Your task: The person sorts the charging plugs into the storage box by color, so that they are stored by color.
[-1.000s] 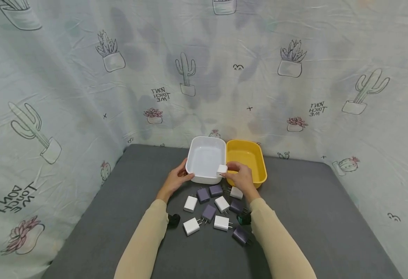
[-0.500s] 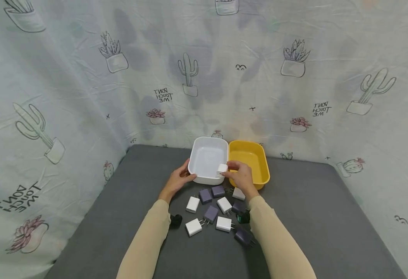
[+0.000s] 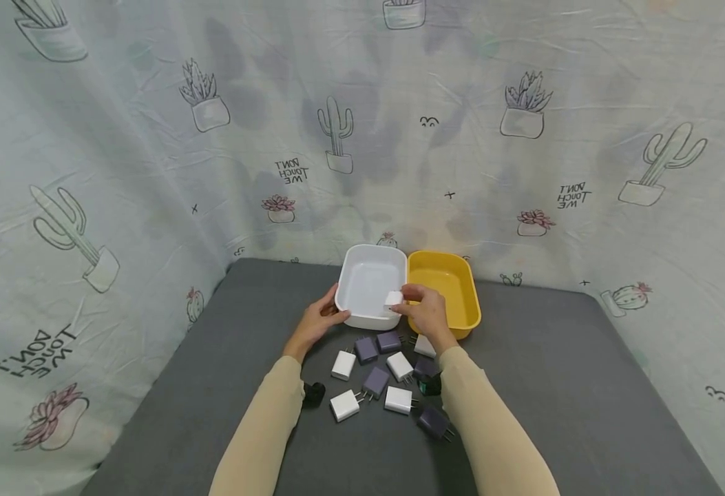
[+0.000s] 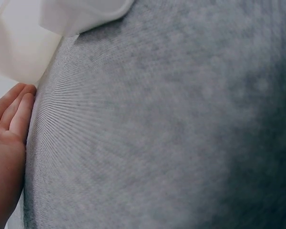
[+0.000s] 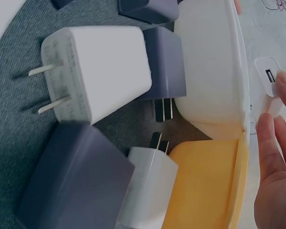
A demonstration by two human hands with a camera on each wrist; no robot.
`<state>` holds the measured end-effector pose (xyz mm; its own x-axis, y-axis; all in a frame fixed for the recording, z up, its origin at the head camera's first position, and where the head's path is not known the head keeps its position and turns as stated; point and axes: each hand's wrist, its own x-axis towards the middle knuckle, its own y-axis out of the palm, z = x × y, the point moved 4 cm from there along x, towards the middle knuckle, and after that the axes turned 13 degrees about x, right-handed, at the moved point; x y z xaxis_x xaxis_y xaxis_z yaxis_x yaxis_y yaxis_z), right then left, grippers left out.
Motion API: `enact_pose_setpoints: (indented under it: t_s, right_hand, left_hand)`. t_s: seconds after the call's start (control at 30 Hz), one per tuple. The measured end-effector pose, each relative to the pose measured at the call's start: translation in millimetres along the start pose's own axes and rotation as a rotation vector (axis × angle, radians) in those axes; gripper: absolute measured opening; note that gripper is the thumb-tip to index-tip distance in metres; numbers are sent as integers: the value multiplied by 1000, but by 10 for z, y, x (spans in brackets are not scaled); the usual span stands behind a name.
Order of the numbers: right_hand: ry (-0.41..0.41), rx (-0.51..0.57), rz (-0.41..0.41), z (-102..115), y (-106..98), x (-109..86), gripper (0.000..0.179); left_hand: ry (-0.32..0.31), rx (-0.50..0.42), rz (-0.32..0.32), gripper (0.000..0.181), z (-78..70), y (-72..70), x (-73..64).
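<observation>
My left hand (image 3: 314, 322) holds the near left corner of a white plastic bin (image 3: 371, 322), thumb at the rim and fingers along the outer side. The left wrist view has the fingers (image 4: 20, 112) stretched out beside the bin's pale wall. Between thumb and fingertips, my right hand (image 3: 430, 313) pinches a white USB wall charger (image 3: 393, 298) over the bin's near right part. In the right wrist view, the charger's USB port (image 5: 270, 75) faces the camera. No charger shows on the visible floor of the white bin.
A yellow bin (image 3: 472, 313) stands against the white one's right side. Several white chargers (image 3: 343, 365) and dark purple chargers (image 3: 376, 382) lie scattered on the grey table (image 3: 263, 296) between the forearms. A cactus-print cloth (image 3: 362, 138) hangs behind.
The pinched charger has shifted slightly inward over the white bin and changed its tilt. My left hand keeps its place on the bin's corner. The head view has shifted a little.
</observation>
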<state>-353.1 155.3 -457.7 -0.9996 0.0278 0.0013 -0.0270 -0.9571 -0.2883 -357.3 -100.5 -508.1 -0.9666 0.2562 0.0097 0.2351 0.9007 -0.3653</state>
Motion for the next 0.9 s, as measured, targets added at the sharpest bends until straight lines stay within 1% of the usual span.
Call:
enact_pose_setpoints:
  t_s: [0.17,0.27,0.4,0.53,0.77,0.9]
  right_hand:
    - [-20,8,-23,28,-12,-3,46]
    - [-39,24,-24,51,-12,-5,46]
    - [-51,31,-23,59,-44,-10,43]
    - [-37,37,-42,25,-105,-17,40]
    - [-36,55,-32,2,-190,-22,35]
    - [-47,60,-29,8,-222,-36,33]
  left_hand:
    - [10,-13,11,85,31,46,29]
    - [4,-20,-22,84,133,58,68]
    - [-1,4,-69,83,266,79,138]
    - [3,13,-80,83,276,88,155]
    - [33,24,-81,85,263,88,159]
    - [18,11,-64,86,213,58,121]
